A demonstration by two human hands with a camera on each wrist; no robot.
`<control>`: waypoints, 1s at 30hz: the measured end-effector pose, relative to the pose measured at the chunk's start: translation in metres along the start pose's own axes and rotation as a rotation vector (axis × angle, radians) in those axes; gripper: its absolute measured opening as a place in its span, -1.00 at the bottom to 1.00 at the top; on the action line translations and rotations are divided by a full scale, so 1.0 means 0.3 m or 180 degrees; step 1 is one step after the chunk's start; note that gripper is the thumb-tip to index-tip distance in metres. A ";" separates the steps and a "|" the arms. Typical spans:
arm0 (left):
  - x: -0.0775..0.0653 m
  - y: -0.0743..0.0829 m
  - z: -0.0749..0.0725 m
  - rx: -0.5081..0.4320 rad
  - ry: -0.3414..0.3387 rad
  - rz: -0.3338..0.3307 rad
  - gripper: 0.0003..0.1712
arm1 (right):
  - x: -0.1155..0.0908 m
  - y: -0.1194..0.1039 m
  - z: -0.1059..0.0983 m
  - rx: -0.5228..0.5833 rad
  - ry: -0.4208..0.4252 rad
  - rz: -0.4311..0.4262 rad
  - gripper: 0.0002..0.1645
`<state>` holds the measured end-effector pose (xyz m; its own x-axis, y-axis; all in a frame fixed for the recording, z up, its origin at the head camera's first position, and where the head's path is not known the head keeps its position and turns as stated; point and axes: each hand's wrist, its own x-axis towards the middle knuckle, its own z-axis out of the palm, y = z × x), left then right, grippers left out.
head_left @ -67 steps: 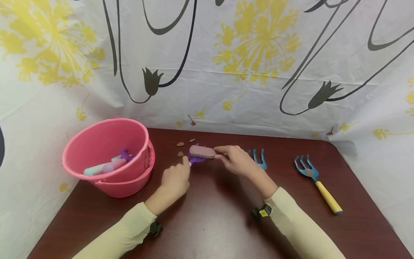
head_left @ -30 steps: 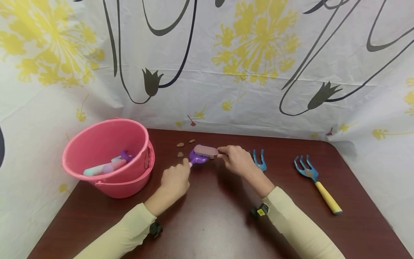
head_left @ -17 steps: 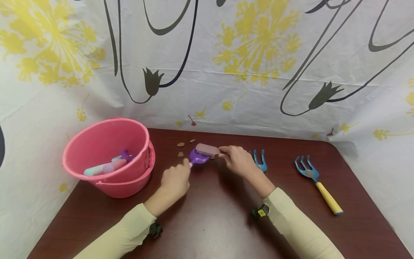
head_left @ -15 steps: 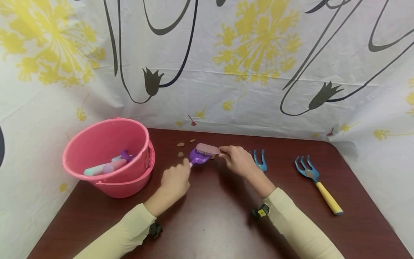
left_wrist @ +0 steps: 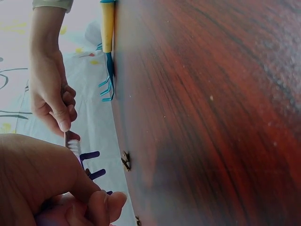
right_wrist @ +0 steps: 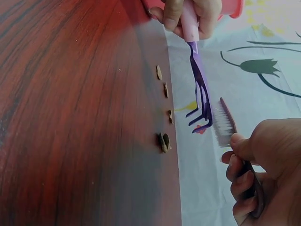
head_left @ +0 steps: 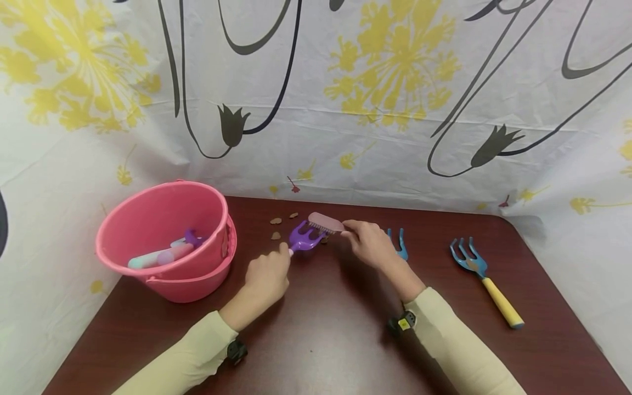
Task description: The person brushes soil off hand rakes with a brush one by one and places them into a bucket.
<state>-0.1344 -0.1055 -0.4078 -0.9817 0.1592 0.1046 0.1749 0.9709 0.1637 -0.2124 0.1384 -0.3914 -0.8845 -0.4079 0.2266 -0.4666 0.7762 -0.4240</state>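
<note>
My left hand [head_left: 266,280] grips the pink handle of a purple hand rake [head_left: 303,240], held up off the table with its bent tines pointing away. My right hand [head_left: 372,246] holds a pinkish brush [head_left: 326,221] by its handle. In the right wrist view, the white bristles [right_wrist: 223,125] face the purple tines and are touching or very near them. Small dry brown bits, like leaf pieces [head_left: 275,220], lie on the table beyond and beneath the rake. The left wrist view shows the left thumb and fingers [left_wrist: 51,174] curled round the handle.
Stacked pink buckets [head_left: 187,288] stand at the left, with pastel-handled tools [head_left: 160,257] inside the upper one. A blue hand rake with a yellow handle [head_left: 501,302] lies at the right. Another blue rake [head_left: 402,251] is partly hidden behind the right hand. A patterned sheet [head_left: 306,137] hangs behind the table.
The brush has moved right and away from me, from over the rake's head to its tine tips, uncovering the tines. My left hand and the rake have barely moved.
</note>
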 end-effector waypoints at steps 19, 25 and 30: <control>-0.004 0.000 -0.011 0.0029 0.0010 0.0034 -0.73 | -0.023 0.047 -0.036 0.0099 0.0108 0.0099 -0.61; 0.006 -0.007 -0.026 0.0016 0.0051 0.0013 -0.73 | -0.037 0.063 -0.042 0.0150 0.0040 0.0138 -0.60; 0.015 -0.015 -0.056 0.0032 0.0037 0.0012 -0.60 | -0.049 0.078 -0.045 0.0131 -0.0011 0.0181 -0.60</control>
<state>-0.1381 -0.1121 -0.3915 -0.9801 0.1607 0.1167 0.1776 0.9721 0.1535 -0.2103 0.1691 -0.3928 -0.9095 -0.3654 0.1982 -0.4153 0.7777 -0.4719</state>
